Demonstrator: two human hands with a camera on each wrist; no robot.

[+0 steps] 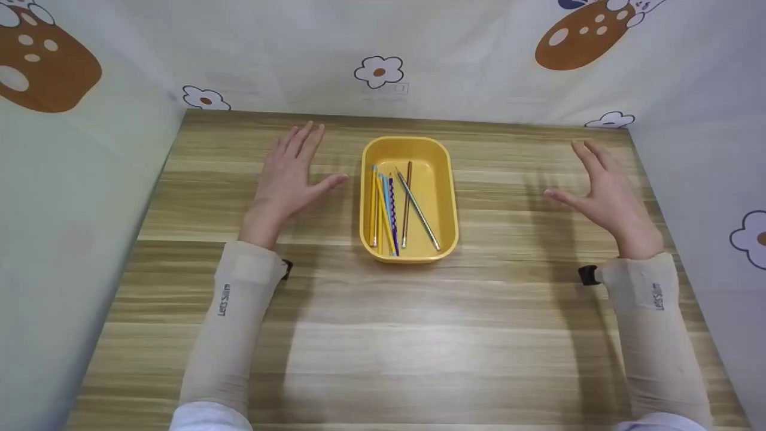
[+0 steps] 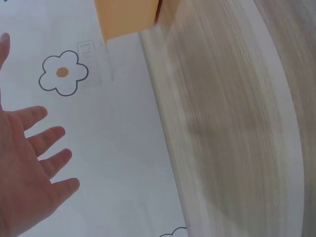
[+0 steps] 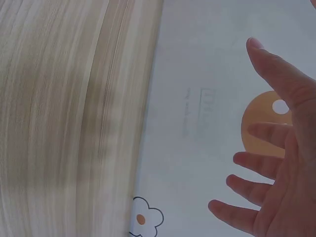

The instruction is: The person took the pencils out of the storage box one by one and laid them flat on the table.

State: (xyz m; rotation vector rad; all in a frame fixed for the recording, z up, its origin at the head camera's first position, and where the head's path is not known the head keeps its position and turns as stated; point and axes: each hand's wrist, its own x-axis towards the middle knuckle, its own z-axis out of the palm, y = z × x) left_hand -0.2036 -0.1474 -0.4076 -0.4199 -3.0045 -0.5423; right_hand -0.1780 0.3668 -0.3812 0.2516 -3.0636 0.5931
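Observation:
A yellow rectangular tray stands on the wooden table, holding several pencils in its left and middle part. Among them are yellow pencils, a light blue one, a purple patterned pencil, a brown pencil and a dark greenish pencil lying across the brown one. To the left of the tray is my left hand, fingers extended and thumb spread toward the tray, holding nothing. Farther off on the right side, my right hand also has its fingers spread and holds nothing. Part of the tray shows in the left wrist view.
The wood-grain table is enclosed at the back and both sides by pale cloth walls printed with flowers and brown shapes. Beige sleeves cover both forearms, and a small black device sits at the right wrist.

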